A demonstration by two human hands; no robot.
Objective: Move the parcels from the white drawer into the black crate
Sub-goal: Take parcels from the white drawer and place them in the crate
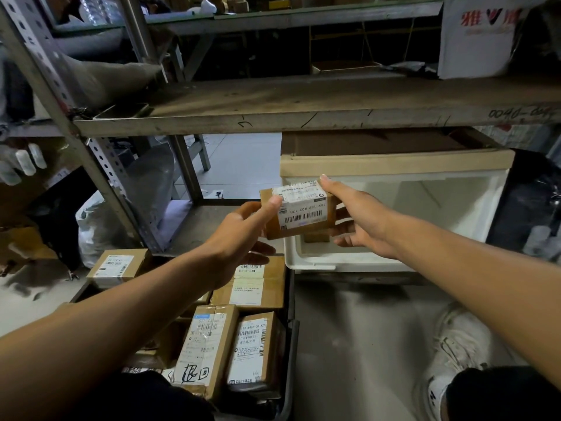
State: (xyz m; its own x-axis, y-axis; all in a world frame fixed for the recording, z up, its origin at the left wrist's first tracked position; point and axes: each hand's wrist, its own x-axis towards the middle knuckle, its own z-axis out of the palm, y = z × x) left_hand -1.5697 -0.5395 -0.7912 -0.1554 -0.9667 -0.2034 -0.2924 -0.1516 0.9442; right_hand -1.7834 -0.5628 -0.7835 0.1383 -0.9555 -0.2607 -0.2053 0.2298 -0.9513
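Two hands [243, 235] [358, 220], one parcel [299, 212]

Parcel storeroom or courier sorting depot: grey slotted-angle steel racking [45, 71] carries a worn, scuffed wooden shelf board [303, 101] with handwritten numbers [516, 113] marked on its front edge. Brown cardboard parcels with white barcoded shipping labels [243, 329] pack a black plastic crate [290, 344] on the bare grey concrete floor [364, 344]. Grey sacks [100, 77], a white plastic bag [94, 226] and a white carton with red print [479, 38] crowd the dim shelves.
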